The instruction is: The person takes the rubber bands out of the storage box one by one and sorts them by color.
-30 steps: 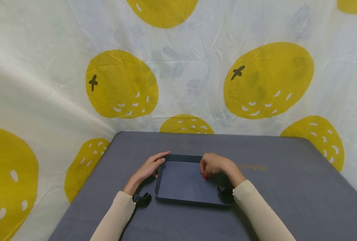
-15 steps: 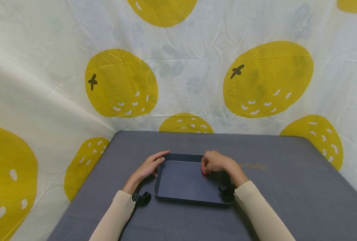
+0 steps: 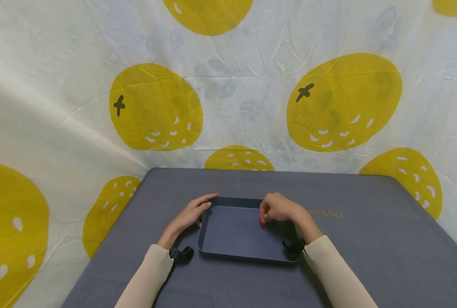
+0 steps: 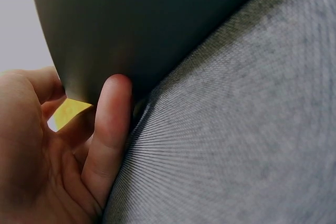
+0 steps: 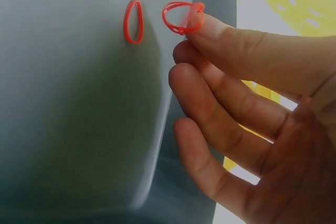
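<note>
A dark grey rectangular tray lies on the table in the head view. My left hand holds its far left corner; in the left wrist view one finger lies against the outer wall. Over the right part of the tray, my right hand pinches looped red rubber band between thumb and index finger; whether it is one band or more, I cannot tell. Below it, another red rubber band lies flat on the tray floor. The other right fingers are loosely bent.
Several orange-yellow rubber bands lie in a row on the grey table, right of the tray. A white cloth with yellow fruit prints hangs behind the table and along its left side.
My right hand has shifted slightly to the right and lifted a little, with red rubber band still pinched. A red band now shows beneath the fingertips. The left hand and tray stay put.
</note>
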A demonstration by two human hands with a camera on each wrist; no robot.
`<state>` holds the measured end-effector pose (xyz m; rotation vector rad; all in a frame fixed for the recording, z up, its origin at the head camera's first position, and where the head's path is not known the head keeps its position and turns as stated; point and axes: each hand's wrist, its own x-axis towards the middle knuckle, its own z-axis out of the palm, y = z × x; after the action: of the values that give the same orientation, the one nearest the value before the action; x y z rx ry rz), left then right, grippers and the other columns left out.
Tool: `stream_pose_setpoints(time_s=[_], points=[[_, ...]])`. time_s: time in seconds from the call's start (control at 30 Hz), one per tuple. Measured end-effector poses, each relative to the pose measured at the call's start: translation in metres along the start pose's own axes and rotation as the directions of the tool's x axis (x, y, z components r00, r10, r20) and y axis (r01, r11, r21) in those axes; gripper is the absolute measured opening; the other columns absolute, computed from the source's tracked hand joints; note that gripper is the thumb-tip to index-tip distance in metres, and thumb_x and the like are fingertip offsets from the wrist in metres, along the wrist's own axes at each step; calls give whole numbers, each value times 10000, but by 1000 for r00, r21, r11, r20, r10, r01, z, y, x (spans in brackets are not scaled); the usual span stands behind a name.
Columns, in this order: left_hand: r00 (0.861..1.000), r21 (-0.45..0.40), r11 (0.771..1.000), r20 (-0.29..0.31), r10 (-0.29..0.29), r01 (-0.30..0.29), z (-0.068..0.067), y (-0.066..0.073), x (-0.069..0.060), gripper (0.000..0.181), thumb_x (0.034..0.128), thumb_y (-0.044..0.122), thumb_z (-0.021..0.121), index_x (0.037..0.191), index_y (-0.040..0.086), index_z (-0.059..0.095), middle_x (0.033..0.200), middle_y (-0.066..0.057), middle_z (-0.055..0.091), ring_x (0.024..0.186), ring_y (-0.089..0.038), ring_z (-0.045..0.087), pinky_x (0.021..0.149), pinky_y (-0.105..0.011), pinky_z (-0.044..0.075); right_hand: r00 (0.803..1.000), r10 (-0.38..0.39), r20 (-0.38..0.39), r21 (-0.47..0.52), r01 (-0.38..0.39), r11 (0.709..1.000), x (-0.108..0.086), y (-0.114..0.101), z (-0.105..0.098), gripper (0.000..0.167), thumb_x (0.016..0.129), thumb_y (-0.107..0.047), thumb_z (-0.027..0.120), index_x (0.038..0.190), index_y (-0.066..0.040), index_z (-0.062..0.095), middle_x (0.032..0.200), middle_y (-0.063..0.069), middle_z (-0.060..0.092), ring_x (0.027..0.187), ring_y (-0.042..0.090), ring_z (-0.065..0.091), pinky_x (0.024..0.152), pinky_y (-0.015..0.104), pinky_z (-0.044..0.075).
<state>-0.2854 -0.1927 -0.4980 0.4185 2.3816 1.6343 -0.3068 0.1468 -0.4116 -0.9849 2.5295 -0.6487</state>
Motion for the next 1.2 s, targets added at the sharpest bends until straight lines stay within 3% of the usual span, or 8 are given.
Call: stream_pose_setpoints(time_s=[0.2,0.63,0.9,1.2], points=[[1000,-5,1000,-5,-2,2,1,1,0,449,1116,279,469,1565,280,478,889,-78,509,580,-136,483,501,-343,558,1000,-19,-18,-7,19,1000,-5,1,-2,157,853,-28,758,734,-125,790,686,-37,707,601,60,527,571,228,448],[1000,9,1000,-4,0,0,0,1,1,438,1120,298,461,1558,303,484,752,-42,466,555,-139,462,505,-356,564,1000,12,-10,18,-11,1000,-6,3,6,93,860,-65,803,785,-117,779,726,-52,716,631,52,567,599,235,482],[1000,5,1000,6,-4,4,0,2,0,441,1121,306,460,1561,293,480,866,-107,495,590,-135,483,503,-341,563,1000,1,-7,28,-1,1000,-1,7,13,103,820,-21,797,782,-115,782,715,-56,731,634,39,584,602,231,485],[1000,12,1000,4,9,-10,0,2,-2,447,1124,295,455,1570,278,469,702,-18,443,541,-134,462,509,-360,566,1000,-10,5,30,9,1000,-3,5,13,151,830,6,746,762,-128,751,691,-69,698,618,60,559,586,235,458]])
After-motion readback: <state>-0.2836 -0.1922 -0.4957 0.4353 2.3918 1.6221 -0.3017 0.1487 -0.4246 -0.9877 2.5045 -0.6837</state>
